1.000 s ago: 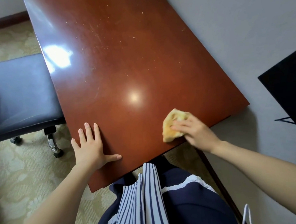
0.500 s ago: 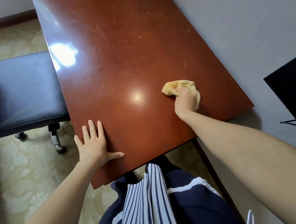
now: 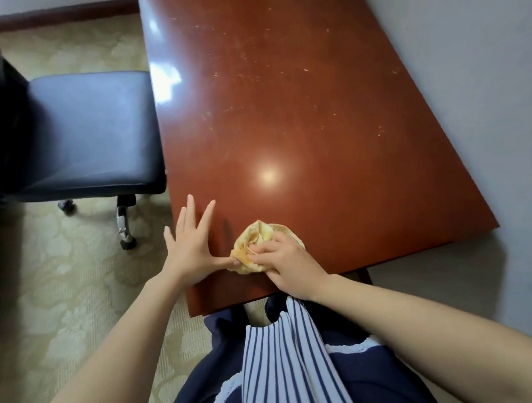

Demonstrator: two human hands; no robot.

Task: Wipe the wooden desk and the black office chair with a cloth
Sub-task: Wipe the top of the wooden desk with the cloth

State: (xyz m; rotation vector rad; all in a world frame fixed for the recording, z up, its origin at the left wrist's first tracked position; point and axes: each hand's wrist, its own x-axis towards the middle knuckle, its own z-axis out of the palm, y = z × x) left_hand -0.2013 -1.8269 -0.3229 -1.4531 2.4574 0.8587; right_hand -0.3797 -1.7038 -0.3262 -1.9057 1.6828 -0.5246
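Your right hand [image 3: 285,261] has its grip curled over the bunched yellow cloth [image 3: 255,244], pressing it onto the counter [image 3: 316,120] near the front left corner. Your left hand [image 3: 192,243] lies flat with fingers spread wide, holding nothing, its thumb touching the cloth's edge.

To wipe well from here, loosen the bundle so more fabric meets the wood; a tight wad probably cleans only a narrow strip. Lift the left thumb clear so the cloth can pass over that corner, or shift the bracing hand to the edge. Work in overlapping strokes toward the far end, where pale specks and scuffs show across the wood. Keep the pressure even.

The chair [image 3: 89,131] stands just beside the counter's left edge, its seat within reach, likely not yet wiped.
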